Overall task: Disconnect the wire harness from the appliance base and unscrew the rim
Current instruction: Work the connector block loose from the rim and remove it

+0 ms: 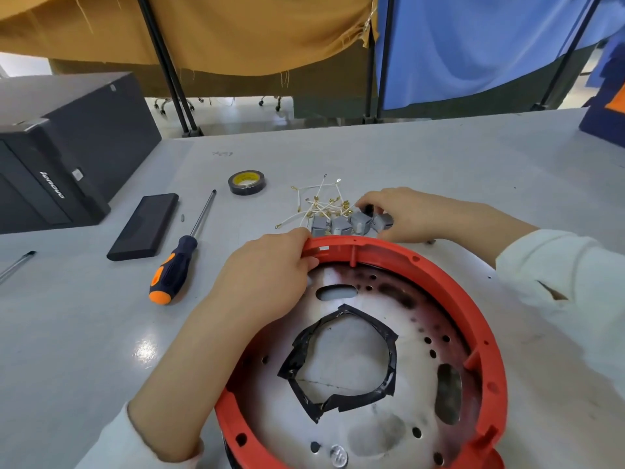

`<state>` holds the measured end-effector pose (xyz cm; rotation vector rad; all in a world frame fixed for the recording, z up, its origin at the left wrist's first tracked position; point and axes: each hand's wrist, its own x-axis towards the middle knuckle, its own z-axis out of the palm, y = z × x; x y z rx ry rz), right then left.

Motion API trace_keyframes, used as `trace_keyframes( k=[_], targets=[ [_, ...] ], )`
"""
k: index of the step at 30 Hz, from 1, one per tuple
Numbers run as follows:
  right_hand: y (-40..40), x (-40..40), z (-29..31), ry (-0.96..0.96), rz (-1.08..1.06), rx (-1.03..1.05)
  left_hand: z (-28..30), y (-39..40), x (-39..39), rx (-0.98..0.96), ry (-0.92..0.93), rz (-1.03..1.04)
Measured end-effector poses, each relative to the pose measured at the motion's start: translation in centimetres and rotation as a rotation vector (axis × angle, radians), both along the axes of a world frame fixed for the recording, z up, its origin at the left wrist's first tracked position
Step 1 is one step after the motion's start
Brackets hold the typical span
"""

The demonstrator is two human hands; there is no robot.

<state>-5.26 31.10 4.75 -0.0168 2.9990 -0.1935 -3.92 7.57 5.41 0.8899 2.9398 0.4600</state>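
- Two hands are at work: the left hand (267,275) grips the far edge of the red rim (473,309), fingers curled over its lip, while the right hand (406,214) reaches past the rim to the wire harness (334,211).
- The harness lies on the worktop (101,333) just beyond the appliance base (389,424): thin white leads with brass terminals fanned out, and a row of grey blocks touching the rim's outer edge.
- The right grip is pinching a small dark part at the harness's near end; whether any lead yet joins the base I cannot tell.
- The step in hand looks like freeing the harness. To do it well, keep the left grip firm so the base does not slide, pull at the connector body and not the thin leads, and lift the blocks clear together.
- The rim sits around the scorched metal plate, with screw holes showing along its edge.
- An orange-handled screwdriver (179,262) lies near, to the left, ready for the rim screws.
- Farther out sit a tape roll (247,182), a flat black case (143,226) and a black computer tower (67,147).
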Motion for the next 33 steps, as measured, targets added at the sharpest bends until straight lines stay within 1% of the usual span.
trace_keyframes(
  k=[4,8,13,17,19,21,23,24,28,30,33],
  targets=[
    [0.0,-0.4,-0.1,0.016,0.02,0.006,0.0,0.0,0.0,0.003,0.007,-0.009],
    [-0.1,-0.6,0.2,0.017,0.003,-0.073,-0.2,0.0,-0.1,0.003,0.014,-0.01],
    [-0.5,-0.5,-0.4,0.093,-0.027,-0.081,-0.1,0.0,-0.2,0.01,0.012,-0.009],
    [-0.7,0.3,-0.2,0.105,-0.044,-0.102,-0.2,0.0,-0.2,0.011,0.016,-0.01],
    [-1.1,1.2,0.5,0.156,-0.068,-0.167,-0.2,0.0,-0.2,0.007,0.01,-0.004],
    [-1.6,2.4,1.1,0.173,-0.108,-0.325,-0.1,0.0,-0.2,0.014,-0.011,0.001],
    [-2.4,4.0,1.7,0.151,-0.15,-0.508,-0.1,0.0,-0.2,0.028,-0.048,0.008],
    [-2.8,4.9,1.8,0.138,-0.158,-0.554,-0.1,0.0,-0.3,0.036,-0.061,0.013],
    [-4.0,7.6,2.0,0.07,-0.138,-0.585,-0.4,0.2,-0.6,0.069,-0.029,0.074],
    [-4.3,8.6,2.6,0.062,-0.163,-0.602,-0.2,-0.1,-0.7,0.1,-0.047,0.137],
    [-4.6,9.7,3.6,0.076,-0.218,-0.626,0.5,-1.5,-1.2,0.204,-0.087,0.242]
  ],
)
